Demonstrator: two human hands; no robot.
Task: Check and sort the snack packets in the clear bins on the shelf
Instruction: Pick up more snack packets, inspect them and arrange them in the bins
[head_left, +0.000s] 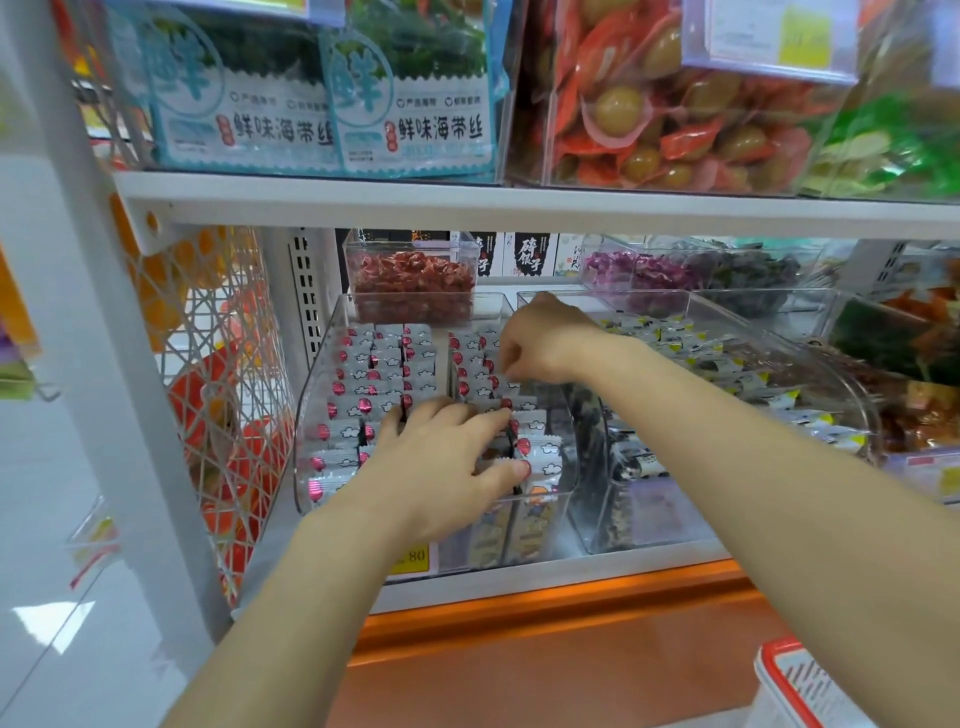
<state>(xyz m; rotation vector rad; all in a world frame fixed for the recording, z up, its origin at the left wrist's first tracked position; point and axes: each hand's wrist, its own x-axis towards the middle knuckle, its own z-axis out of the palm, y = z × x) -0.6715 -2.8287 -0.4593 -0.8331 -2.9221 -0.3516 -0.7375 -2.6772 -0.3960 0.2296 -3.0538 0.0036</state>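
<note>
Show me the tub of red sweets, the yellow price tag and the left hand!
tub of red sweets (410, 245): head view, bare clear wall above the sweets.
yellow price tag (414, 557): head view, on its printed number.
left hand (441, 462): head view, back of the hand.

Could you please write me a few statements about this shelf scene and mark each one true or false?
1. Both the left hand and the right hand are in the bin of white packets. True.
2. The left hand holds a packet lifted clear of the bin. False: it rests on the packets with its fingers spread.
3. A smaller bin of red snacks stands behind the white packets. True.
4. The seaweed packs share a shelf with the white packets. False: they sit on the upper shelf.
5. The right hand's fingers curl down onto the white packets. True.
</note>
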